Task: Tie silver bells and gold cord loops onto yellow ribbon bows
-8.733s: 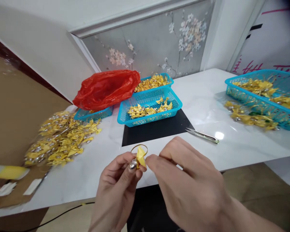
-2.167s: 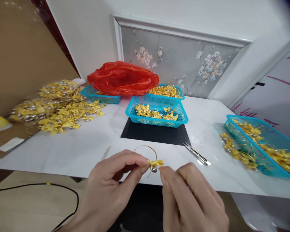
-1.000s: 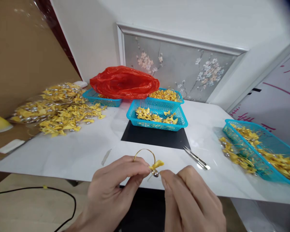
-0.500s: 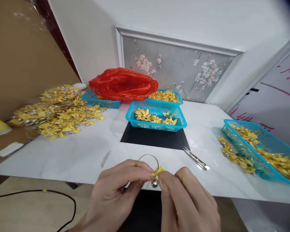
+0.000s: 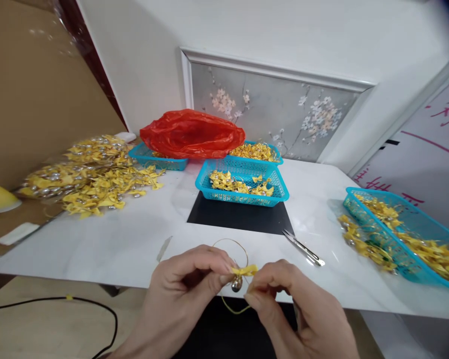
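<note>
In front of me, over the table's near edge, my left hand pinches the left side of a small yellow ribbon bow. A shiny silver ball, which looks like a little bell, hangs just under the bow. Thin gold cord arches above the bow and also loops below it, running to my right fingertips. My right hand is closed in a pinch on that cord, thumb against forefinger, beside the bow's right end. Exactly where the cord ends is hidden by the fingers.
A blue basket of bows stands on a black mat. Metal tweezers lie right of it. Another blue basket is at right, a pile of bows at left. A red plastic bag covers baskets behind.
My right hand has moved off the bow to the right and now pinches the cord. A cord loop now hangs below, and more of the bow shows.
</note>
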The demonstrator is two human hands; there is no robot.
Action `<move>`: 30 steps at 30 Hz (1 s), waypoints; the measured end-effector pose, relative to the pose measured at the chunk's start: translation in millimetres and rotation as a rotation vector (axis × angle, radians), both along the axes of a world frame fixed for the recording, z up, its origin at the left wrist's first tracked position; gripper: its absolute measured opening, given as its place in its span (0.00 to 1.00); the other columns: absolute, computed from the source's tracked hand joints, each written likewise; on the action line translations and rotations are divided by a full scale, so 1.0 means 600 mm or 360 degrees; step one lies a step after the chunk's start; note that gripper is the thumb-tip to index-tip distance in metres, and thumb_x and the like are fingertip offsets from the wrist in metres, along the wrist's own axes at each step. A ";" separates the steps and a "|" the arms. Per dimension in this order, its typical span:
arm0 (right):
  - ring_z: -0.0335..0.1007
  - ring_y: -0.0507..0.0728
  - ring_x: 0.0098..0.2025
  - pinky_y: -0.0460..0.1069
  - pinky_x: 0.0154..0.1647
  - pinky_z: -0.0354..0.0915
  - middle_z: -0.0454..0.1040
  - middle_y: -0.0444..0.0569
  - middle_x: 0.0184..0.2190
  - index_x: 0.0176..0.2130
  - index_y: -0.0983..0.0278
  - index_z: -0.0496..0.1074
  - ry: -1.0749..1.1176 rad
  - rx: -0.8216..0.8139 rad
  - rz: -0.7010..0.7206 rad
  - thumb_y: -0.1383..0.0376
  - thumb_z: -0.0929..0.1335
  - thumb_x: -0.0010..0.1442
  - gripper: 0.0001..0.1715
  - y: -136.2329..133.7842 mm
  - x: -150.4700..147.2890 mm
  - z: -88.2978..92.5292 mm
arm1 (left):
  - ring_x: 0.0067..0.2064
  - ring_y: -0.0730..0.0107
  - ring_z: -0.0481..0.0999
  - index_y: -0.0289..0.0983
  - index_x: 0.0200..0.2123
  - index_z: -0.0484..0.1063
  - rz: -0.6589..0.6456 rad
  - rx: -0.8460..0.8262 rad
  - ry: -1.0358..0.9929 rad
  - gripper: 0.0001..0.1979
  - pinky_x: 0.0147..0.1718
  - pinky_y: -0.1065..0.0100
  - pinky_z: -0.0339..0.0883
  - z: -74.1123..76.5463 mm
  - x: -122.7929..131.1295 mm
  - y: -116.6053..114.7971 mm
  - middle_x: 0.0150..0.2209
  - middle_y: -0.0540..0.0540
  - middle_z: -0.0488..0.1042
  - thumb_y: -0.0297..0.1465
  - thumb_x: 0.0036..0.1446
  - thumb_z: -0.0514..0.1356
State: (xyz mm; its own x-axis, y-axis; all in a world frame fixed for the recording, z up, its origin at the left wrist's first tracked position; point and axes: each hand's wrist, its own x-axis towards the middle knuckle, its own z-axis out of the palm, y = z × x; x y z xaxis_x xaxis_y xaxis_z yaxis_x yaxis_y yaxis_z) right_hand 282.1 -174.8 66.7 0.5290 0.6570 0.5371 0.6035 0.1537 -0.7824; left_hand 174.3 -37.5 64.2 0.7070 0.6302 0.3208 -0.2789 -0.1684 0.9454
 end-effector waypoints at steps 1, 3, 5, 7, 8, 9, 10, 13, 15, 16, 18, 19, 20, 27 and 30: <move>0.66 0.50 0.27 0.43 0.29 0.64 0.70 0.40 0.27 0.34 0.60 0.70 0.0013 0.0001 0.0019 0.74 0.67 0.62 0.09 0.002 0.002 -0.001 | 0.33 0.73 0.79 0.44 0.29 0.82 -0.0005 0.0004 -0.0006 0.14 0.33 0.78 0.74 0.000 0.000 0.000 0.29 0.52 0.81 0.18 0.54 0.64; 0.65 0.50 0.26 0.43 0.28 0.63 0.70 0.39 0.25 0.31 0.60 0.70 0.0061 -0.0003 0.0065 0.72 0.68 0.61 0.08 0.007 0.005 -0.003 | 0.33 0.73 0.79 0.44 0.28 0.82 -0.0007 0.0019 -0.0015 0.14 0.33 0.78 0.74 0.002 0.000 -0.002 0.29 0.53 0.81 0.18 0.54 0.64; 0.63 0.49 0.26 0.42 0.28 0.62 0.69 0.38 0.24 0.30 0.59 0.71 0.0113 -0.0011 0.0049 0.70 0.69 0.61 0.08 0.012 0.004 -0.004 | 0.33 0.73 0.79 0.45 0.29 0.83 -0.0016 0.0043 -0.0006 0.14 0.33 0.77 0.74 0.003 0.001 -0.003 0.29 0.53 0.81 0.18 0.54 0.64; 0.62 0.50 0.26 0.43 0.28 0.62 0.69 0.38 0.24 0.30 0.58 0.72 0.0195 -0.0030 -0.0013 0.68 0.69 0.61 0.08 0.015 0.002 -0.003 | 0.33 0.73 0.80 0.46 0.29 0.83 -0.0026 0.0066 0.0020 0.15 0.33 0.77 0.74 0.003 0.001 -0.004 0.29 0.53 0.81 0.19 0.55 0.64; 0.62 0.50 0.26 0.43 0.29 0.61 0.69 0.38 0.24 0.29 0.58 0.72 0.0269 -0.0066 -0.0029 0.67 0.69 0.60 0.07 0.015 0.002 -0.002 | 0.34 0.73 0.80 0.46 0.29 0.83 -0.0028 0.0065 0.0038 0.14 0.34 0.77 0.73 0.002 0.001 -0.005 0.30 0.53 0.81 0.19 0.55 0.64; 0.62 0.50 0.27 0.43 0.29 0.61 0.69 0.39 0.24 0.29 0.59 0.71 0.0364 -0.0119 -0.0022 0.66 0.70 0.58 0.06 0.014 0.004 -0.002 | 0.34 0.73 0.79 0.46 0.29 0.82 -0.0031 0.0053 0.0059 0.14 0.34 0.77 0.73 0.001 0.001 -0.004 0.30 0.53 0.81 0.20 0.56 0.64; 0.62 0.51 0.27 0.44 0.30 0.61 0.69 0.39 0.24 0.29 0.59 0.71 0.0474 -0.0174 0.0004 0.65 0.71 0.56 0.06 0.012 0.008 -0.002 | 0.34 0.73 0.79 0.45 0.29 0.82 -0.0037 0.0028 0.0074 0.13 0.34 0.78 0.73 0.000 0.001 -0.004 0.30 0.53 0.80 0.21 0.56 0.65; 0.64 0.52 0.31 0.44 0.33 0.61 0.69 0.40 0.28 0.31 0.59 0.72 0.0762 -0.0208 0.0107 0.62 0.73 0.55 0.06 0.011 0.031 -0.012 | 0.34 0.73 0.78 0.44 0.29 0.81 -0.0128 -0.0169 0.0102 0.09 0.33 0.77 0.74 -0.003 0.002 -0.002 0.31 0.52 0.78 0.24 0.58 0.65; 0.63 0.51 0.33 0.43 0.34 0.61 0.69 0.41 0.30 0.34 0.60 0.73 0.1006 -0.0087 0.0265 0.60 0.72 0.60 0.07 0.018 0.049 -0.029 | 0.35 0.72 0.77 0.43 0.29 0.80 -0.0230 -0.0372 0.0111 0.08 0.34 0.73 0.77 -0.004 0.002 -0.001 0.33 0.52 0.75 0.27 0.59 0.65; 0.62 0.50 0.33 0.42 0.34 0.60 0.69 0.42 0.31 0.35 0.61 0.74 0.1189 -0.0039 0.0418 0.59 0.71 0.62 0.08 0.025 0.055 -0.039 | 0.36 0.71 0.78 0.43 0.30 0.80 -0.0274 -0.0468 0.0116 0.07 0.34 0.71 0.78 -0.004 0.002 -0.001 0.34 0.52 0.74 0.28 0.60 0.64; 0.62 0.49 0.32 0.42 0.34 0.60 0.69 0.43 0.31 0.38 0.62 0.75 0.1590 -0.0026 0.0730 0.56 0.72 0.62 0.11 0.040 0.061 -0.058 | 0.37 0.70 0.78 0.42 0.29 0.80 -0.0344 -0.0603 0.0127 0.06 0.34 0.69 0.80 -0.002 0.004 -0.002 0.35 0.52 0.74 0.29 0.59 0.65; 0.63 0.49 0.31 0.43 0.33 0.61 0.69 0.43 0.31 0.38 0.63 0.75 0.1708 -0.0056 0.0857 0.54 0.72 0.61 0.14 0.047 0.061 -0.064 | 0.36 0.70 0.78 0.42 0.29 0.79 -0.0367 -0.0632 0.0137 0.06 0.32 0.70 0.80 -0.001 0.005 -0.002 0.34 0.52 0.73 0.30 0.59 0.65; 0.64 0.49 0.30 0.43 0.31 0.61 0.69 0.44 0.31 0.38 0.64 0.75 0.1801 -0.0086 0.0965 0.53 0.73 0.59 0.17 0.053 0.058 -0.069 | 0.35 0.71 0.77 0.41 0.29 0.79 -0.0377 -0.0649 0.0154 0.05 0.31 0.72 0.79 0.000 0.006 -0.002 0.34 0.51 0.74 0.30 0.58 0.66; 0.63 0.47 0.26 0.42 0.27 0.59 0.67 0.41 0.25 0.29 0.65 0.70 0.2119 -0.0035 0.1265 0.57 0.78 0.53 0.18 0.064 0.046 -0.062 | 0.30 0.75 0.77 0.40 0.31 0.78 -0.0437 -0.0673 0.0244 0.04 0.27 0.77 0.76 0.002 0.009 -0.005 0.31 0.52 0.76 0.30 0.59 0.65; 0.62 0.46 0.25 0.41 0.27 0.59 0.67 0.41 0.25 0.28 0.65 0.70 0.2137 0.0032 0.1255 0.60 0.77 0.55 0.16 0.062 0.050 -0.062 | 0.33 0.71 0.79 0.41 0.36 0.79 -0.0449 -0.0667 0.0288 0.04 0.29 0.75 0.77 0.008 0.009 -0.004 0.32 0.50 0.79 0.32 0.62 0.63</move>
State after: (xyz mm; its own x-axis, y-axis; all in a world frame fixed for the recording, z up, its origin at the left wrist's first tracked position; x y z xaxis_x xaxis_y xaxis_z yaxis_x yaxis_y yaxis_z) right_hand 312.2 -137.5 29.7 0.1486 0.9887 -0.0182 -0.7476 0.1003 -0.6566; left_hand 179.5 -40.1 68.9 0.8880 0.4559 -0.0599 -0.0853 0.2914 0.9528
